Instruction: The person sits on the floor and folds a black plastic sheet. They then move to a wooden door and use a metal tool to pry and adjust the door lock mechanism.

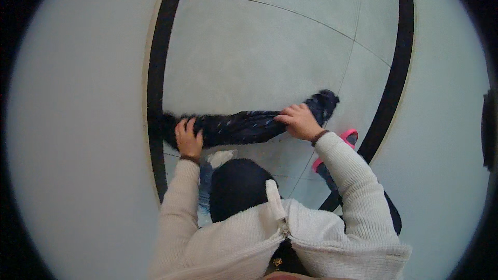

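Note:
A long, dark navy cloth bundle (240,127) with small pale flecks stretches crosswise over the floor in front of me. Its left end has a fuzzy black look, and its right end bunches up and tapers. My left hand (189,137) grips it near the left end, fingers curled over the top and a little apart. Toward the right end, my right hand (300,121) has its fingers closed on the cloth from above. The undersides of both hands' grip are hidden.
Pale floor tiles (249,57) run ahead between two walls with black skirting (157,72). A pink slipper (348,137) sits at my right, near the skirting. By my left knee lies a crumpled whitish thing (222,158), perhaps plastic.

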A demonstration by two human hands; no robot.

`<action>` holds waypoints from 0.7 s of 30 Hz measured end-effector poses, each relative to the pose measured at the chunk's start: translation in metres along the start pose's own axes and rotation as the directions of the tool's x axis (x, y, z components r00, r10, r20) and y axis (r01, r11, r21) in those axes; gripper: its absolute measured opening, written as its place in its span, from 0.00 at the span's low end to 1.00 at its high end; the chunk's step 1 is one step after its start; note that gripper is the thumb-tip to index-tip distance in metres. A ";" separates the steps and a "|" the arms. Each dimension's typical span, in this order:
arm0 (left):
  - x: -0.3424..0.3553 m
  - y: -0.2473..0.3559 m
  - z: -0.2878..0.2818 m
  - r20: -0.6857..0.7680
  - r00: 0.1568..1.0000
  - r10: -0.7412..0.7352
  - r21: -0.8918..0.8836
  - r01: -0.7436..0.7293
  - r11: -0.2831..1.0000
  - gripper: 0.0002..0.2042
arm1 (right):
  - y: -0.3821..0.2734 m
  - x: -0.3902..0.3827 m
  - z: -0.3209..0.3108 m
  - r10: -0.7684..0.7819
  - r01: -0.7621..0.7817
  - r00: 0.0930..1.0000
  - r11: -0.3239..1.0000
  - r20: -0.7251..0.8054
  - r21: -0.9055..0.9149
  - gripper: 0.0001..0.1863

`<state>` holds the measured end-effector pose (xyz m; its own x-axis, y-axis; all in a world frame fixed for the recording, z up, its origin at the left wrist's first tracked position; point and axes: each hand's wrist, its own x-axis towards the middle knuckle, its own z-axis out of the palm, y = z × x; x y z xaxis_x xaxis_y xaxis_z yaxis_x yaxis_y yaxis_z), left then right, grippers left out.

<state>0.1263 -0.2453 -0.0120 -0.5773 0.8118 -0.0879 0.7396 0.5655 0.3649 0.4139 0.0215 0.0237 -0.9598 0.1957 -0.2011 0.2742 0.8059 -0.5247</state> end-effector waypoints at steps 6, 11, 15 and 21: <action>0.157 0.064 0.004 -0.112 0.976 0.185 0.105 -0.174 0.979 0.31 | 0.022 -0.026 -0.027 0.214 -0.226 0.933 0.974 -0.288 -0.009 0.30; 0.182 0.070 -0.005 -0.081 0.997 -0.016 0.077 0.023 0.997 0.30 | 0.002 -0.004 -0.030 0.389 -0.383 0.913 0.921 -0.119 0.075 0.32; 0.124 0.091 -0.033 -0.098 0.973 -0.210 -0.039 0.207 0.977 0.28 | 0.002 0.002 -0.043 0.420 -0.434 0.900 0.886 0.116 0.161 0.32; -0.118 0.019 -0.161 -0.082 0.815 -0.574 -0.597 0.421 0.683 0.07 | 0.009 0.034 -0.063 0.119 -0.100 0.986 0.982 0.115 -0.158 0.20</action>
<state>0.1529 -0.3535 0.1550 -0.9230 0.3255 -0.2053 0.0559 0.6413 0.7652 0.3796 0.0708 0.0644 -0.9071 0.2248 -0.3558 0.3562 0.8602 -0.3648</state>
